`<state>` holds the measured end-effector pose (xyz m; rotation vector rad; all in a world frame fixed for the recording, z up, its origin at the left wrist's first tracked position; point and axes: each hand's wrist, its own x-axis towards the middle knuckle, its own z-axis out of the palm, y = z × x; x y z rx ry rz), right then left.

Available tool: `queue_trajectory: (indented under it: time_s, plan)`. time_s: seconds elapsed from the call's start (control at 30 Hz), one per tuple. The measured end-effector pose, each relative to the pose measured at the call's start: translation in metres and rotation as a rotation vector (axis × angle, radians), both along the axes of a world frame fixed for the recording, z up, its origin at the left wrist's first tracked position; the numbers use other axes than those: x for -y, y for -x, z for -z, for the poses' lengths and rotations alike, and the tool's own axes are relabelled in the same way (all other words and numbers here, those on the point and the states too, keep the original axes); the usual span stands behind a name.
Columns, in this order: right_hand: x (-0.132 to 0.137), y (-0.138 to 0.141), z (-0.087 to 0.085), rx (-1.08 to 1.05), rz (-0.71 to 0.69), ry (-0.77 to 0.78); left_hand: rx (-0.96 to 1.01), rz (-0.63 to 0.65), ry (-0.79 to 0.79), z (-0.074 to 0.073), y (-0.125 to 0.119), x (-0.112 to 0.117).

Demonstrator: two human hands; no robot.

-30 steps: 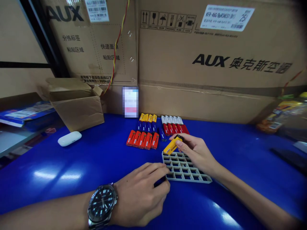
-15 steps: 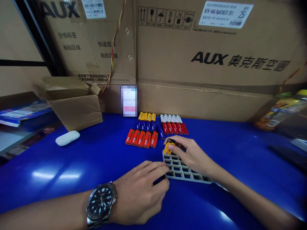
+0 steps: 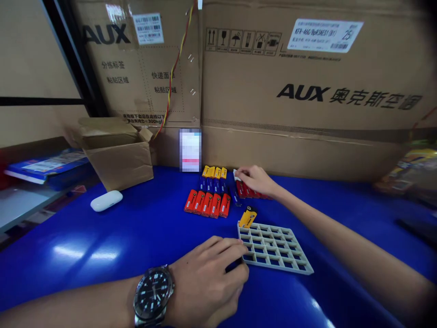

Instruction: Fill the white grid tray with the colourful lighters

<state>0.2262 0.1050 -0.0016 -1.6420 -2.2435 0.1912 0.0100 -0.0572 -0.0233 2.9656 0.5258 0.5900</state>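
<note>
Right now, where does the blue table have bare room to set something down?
The widest bare patch lies between the white case, the red pieces and the watch. Another lies before the grid tray, between left grip and right forearm. It is crowded around the right grip and at the tray's far-left corner, where a yellow piece stands tilted.

We see a blue counter (image 3: 153, 237), a pale grid-patterned tray (image 3: 278, 267), one yellow lighter (image 3: 248, 218) (black at its top), red-orange lighters (image 3: 206, 204) with dark lettering, brown printed cartons (image 3: 239, 102) and a red-and-yellow wire (image 3: 171, 77).
</note>
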Motion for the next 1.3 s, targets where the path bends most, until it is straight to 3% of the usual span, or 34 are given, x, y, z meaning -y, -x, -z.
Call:
queue_trajectory:
  time_s: [0.1,0.23,0.43,0.53,0.67,0.8,0.9,1.03,1.1,1.17,1.3]
  plan:
    - [-0.038,0.024,0.001,0.082,0.074,0.057,0.009,-0.019,-0.038,-0.001,-0.001,0.001]
    - [-0.066,0.047,0.005,0.151,0.245,0.123,0.019,-0.039,-0.062,-0.001,-0.001,0.001]
    - [-0.082,0.055,0.011,0.170,0.326,0.217,0.020,-0.038,-0.048,0.000,-0.002,-0.001]
    - [-0.080,0.058,0.010,0.157,0.327,0.190,0.004,-0.036,-0.034,-0.001,-0.003,-0.001]
    - [-0.061,0.054,-0.001,0.118,0.265,0.079,-0.006,-0.025,-0.021,-0.003,-0.002,-0.001]
    - [-0.018,0.030,-0.011,0.016,0.104,-0.060,-0.018,-0.020,0.004,-0.003,-0.002,-0.001]
    - [0.023,0.005,-0.008,-0.394,-0.092,-0.189,-0.009,-0.023,-0.006,-0.002,-0.002,-0.001]
    - [0.070,-0.016,0.008,-1.041,-0.076,0.072,-0.006,-0.028,0.003,-0.002,-0.002,0.000]
    - [0.084,-0.021,0.016,-1.242,-0.067,0.194,-0.012,-0.024,0.021,-0.003,-0.003,0.000]
    - [0.091,-0.022,0.020,-1.324,-0.068,0.231,-0.020,-0.020,0.041,-0.004,-0.003,0.000]
    - [0.090,-0.023,0.018,-1.340,-0.091,0.151,-0.040,-0.016,0.069,-0.005,-0.004,-0.001]
